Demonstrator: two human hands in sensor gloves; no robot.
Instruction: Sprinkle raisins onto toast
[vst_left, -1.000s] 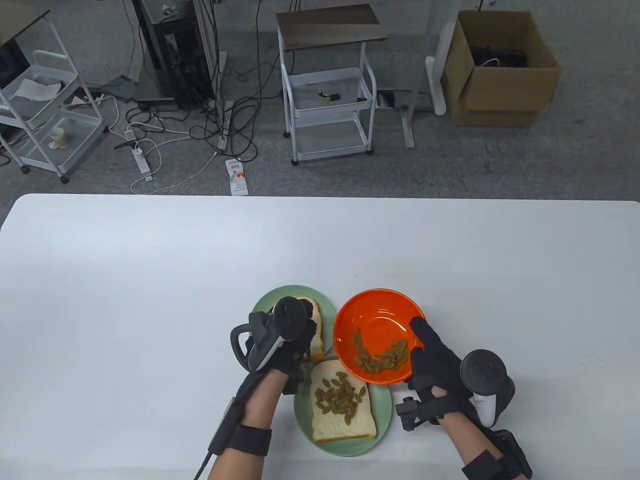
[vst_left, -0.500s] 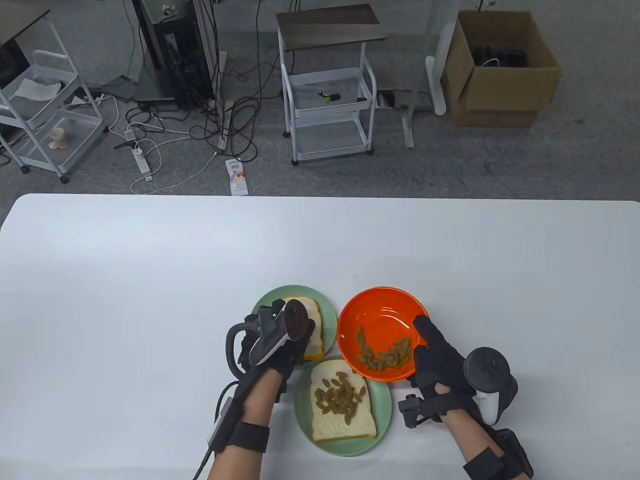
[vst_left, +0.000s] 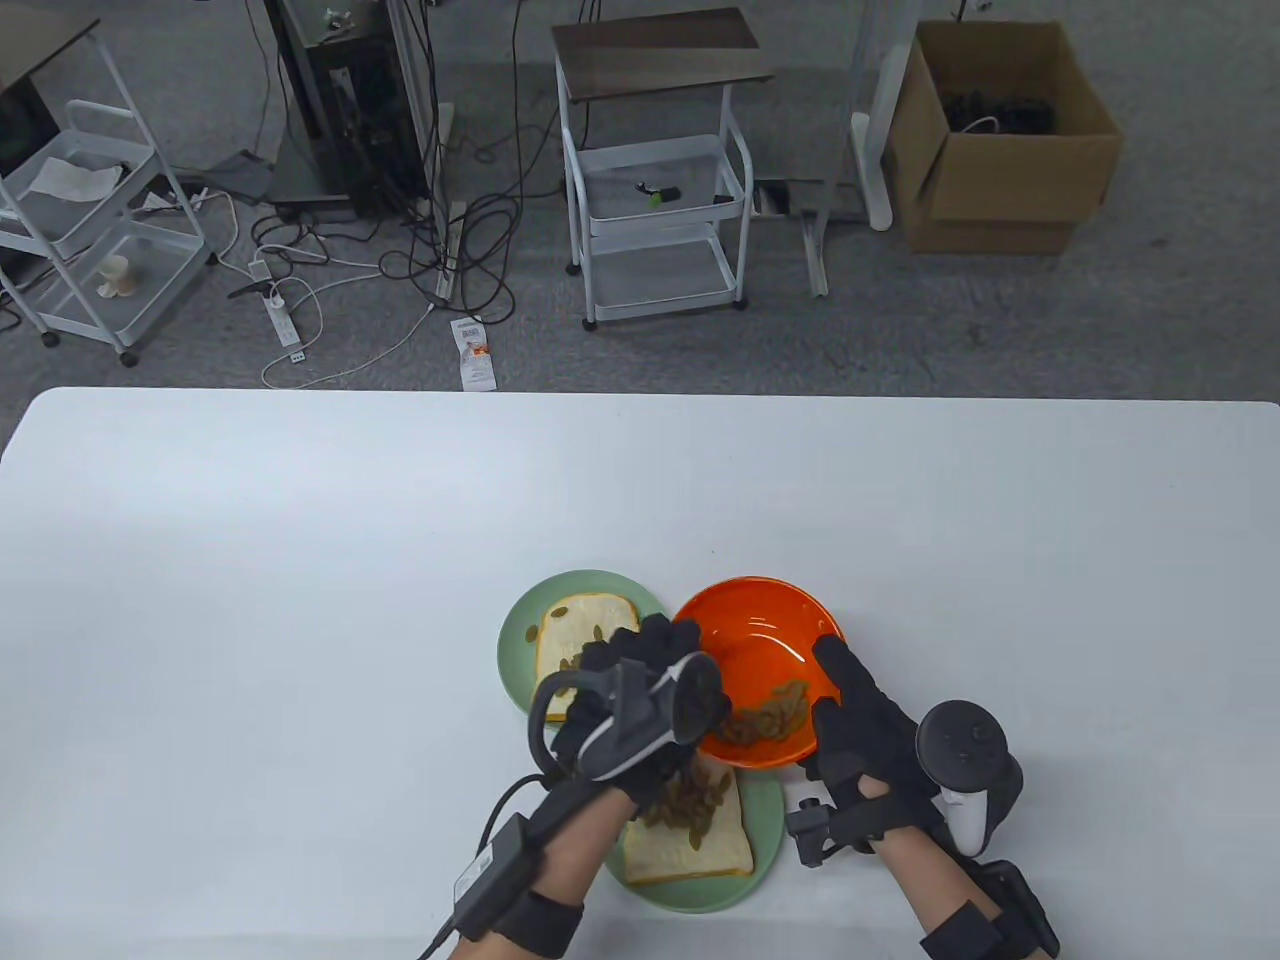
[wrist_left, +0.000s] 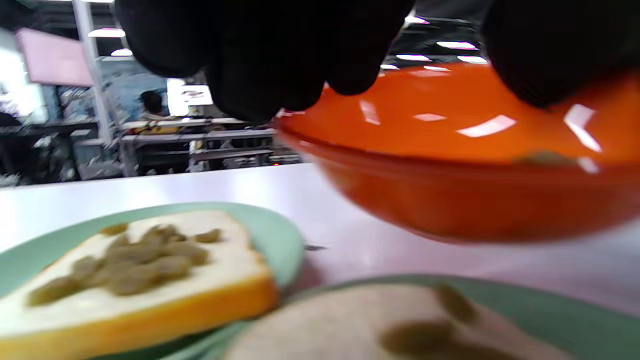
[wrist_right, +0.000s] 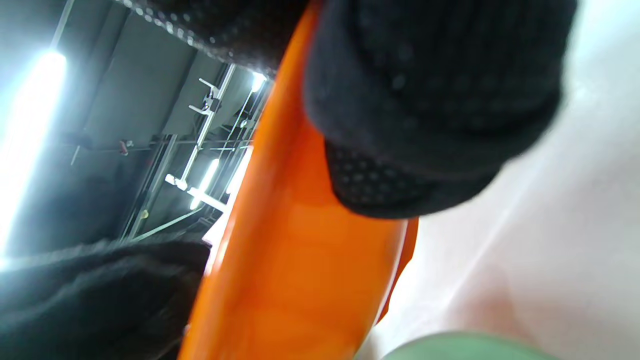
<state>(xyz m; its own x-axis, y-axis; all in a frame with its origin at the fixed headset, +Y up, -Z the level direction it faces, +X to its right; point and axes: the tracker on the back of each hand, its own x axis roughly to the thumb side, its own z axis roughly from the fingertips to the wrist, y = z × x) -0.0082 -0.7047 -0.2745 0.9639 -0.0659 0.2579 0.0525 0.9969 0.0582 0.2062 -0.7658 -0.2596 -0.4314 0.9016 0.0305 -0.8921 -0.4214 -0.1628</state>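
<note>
So we've got our right hand (vst_left: 860, 730) gripping the glossy orange bowl (vst_left: 765, 640) by its right rim, thumb over the edge and fingers (wrist_right: 430, 100) pressed on the outside wall, which only the right wrist view really shows. The bowl sits tilted and lifted near the front edge of the white table (vst_left: 300, 560), its low side hanging over the nearer plate. A small heap of wrinkly greenish-brown raisins (vst_left: 770, 715) lies in that low side.

Our left hand (vst_left: 640, 680) is at the bowl's left rim with the fingers loosely curled; we can't tell whether they pinch anything. From the left wrist view the fingertips (wrist_left: 260, 65) hang just above the bowl's smooth rim, and we see the bowl's underside clear of the table, something the table view hides.

Two round pale green plates sit touching near the front edge. The far plate (vst_left: 515, 640) holds a square slice of soft white bread (vst_left: 580, 625) with a few raisins on it. The near plate (vst_left: 765, 830) holds another slice (vst_left: 700, 850) with a thicker pile, partly covered by our left wrist.
</note>
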